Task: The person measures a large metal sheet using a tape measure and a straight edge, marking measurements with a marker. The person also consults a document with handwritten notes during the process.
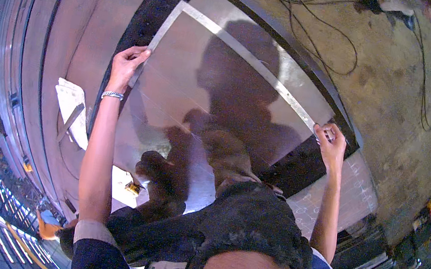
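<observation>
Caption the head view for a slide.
Left hand and right hand hold a silvery, L-shaped metal square across a shiny, grey metal sheet.

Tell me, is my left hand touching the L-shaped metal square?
Touching: the head view shows the thumb and fingers of the left hand pinching one leg of the L-shaped metal square, with no gap between.

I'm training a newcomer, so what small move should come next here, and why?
Perhaps press the square lightly onto the sheet: the left hand pinches it, the right hand is at its right end, and the picture doesn't show whether it lies flat.
</observation>
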Available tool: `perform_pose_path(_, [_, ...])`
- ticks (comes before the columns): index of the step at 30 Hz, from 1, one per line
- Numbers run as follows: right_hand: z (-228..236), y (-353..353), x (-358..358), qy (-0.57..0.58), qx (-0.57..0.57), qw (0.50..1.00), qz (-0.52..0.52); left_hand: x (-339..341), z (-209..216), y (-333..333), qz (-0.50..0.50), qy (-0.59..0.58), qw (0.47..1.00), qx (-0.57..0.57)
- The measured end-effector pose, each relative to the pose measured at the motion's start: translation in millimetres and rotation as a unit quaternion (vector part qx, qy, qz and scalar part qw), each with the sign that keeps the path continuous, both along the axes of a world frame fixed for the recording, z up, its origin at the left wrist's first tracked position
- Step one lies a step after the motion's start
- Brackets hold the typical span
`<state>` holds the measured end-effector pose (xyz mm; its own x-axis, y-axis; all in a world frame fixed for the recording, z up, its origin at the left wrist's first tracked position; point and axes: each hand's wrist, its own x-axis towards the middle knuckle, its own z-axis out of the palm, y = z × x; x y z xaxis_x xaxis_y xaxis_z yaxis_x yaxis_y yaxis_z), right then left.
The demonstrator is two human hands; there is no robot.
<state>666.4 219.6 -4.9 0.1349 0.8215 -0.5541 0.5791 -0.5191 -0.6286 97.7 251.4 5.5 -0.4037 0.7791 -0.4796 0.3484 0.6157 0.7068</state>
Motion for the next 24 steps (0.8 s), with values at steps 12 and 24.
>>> perform_pose_path(12, [0,7,-1,0.027,-0.047,0.998,-0.024,6,2,4,0.034,0.031,0.999,-0.021])
perform_pose_path(24, [2,4,-7,-0.006,-0.022,0.999,-0.034,10,-9,12,0.013,0.067,0.998,0.012])
